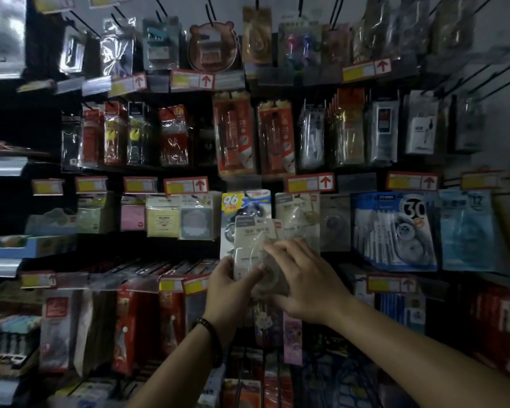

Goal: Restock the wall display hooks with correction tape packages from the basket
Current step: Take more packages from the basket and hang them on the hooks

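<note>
A pale beige correction tape package (252, 240) with a clear blister is held up in front of the wall display, overlapping a hanging pack marked "96" (243, 206). My left hand (233, 282) grips its lower left edge, thumb across the front. My right hand (302, 278) lies on its lower right side, fingers spread over the blister. A matching beige package (296, 213) hangs on the hook just right of it. The basket (336, 381) shows as dark blue mesh at the bottom, between my forearms.
Rows of hooks carry stationery: sticky notes (162, 216) to the left, blue correction tape packs (395, 228) marked "30" to the right, pencil lead packs (236, 134) above. Red-and-yellow price tags (309, 182) line each rail. Red packs (171, 319) hang low on the left.
</note>
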Available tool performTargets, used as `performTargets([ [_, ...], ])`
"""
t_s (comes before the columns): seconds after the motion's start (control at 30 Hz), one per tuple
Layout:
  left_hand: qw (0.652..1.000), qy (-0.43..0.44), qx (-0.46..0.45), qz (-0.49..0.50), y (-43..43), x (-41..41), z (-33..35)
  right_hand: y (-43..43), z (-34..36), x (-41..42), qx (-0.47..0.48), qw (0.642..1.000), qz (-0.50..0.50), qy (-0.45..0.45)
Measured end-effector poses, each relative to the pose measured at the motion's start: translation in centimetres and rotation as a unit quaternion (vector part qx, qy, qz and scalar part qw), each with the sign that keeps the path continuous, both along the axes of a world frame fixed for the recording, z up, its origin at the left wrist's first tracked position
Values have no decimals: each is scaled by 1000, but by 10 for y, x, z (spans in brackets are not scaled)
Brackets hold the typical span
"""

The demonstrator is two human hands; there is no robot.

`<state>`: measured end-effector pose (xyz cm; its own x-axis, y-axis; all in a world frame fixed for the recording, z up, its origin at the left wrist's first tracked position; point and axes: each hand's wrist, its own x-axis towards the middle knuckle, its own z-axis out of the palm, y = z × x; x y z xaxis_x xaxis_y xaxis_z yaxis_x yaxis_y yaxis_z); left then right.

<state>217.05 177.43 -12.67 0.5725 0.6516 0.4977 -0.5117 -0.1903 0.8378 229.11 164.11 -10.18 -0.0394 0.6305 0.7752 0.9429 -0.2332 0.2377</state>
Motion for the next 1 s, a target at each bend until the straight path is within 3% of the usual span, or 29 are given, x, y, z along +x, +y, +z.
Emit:
performTargets([
  [0.17,997,46,64,-12,-9,8,8,-18,8,14,-2,999,-38,-5],
  [0.37,978,108,149,94,-3,13,6,-24,26,34,3,992,-124,-10],
  [1.0,965,147,190,109,-2,11,-8,-13,39,50,-10,977,-211,27],
])
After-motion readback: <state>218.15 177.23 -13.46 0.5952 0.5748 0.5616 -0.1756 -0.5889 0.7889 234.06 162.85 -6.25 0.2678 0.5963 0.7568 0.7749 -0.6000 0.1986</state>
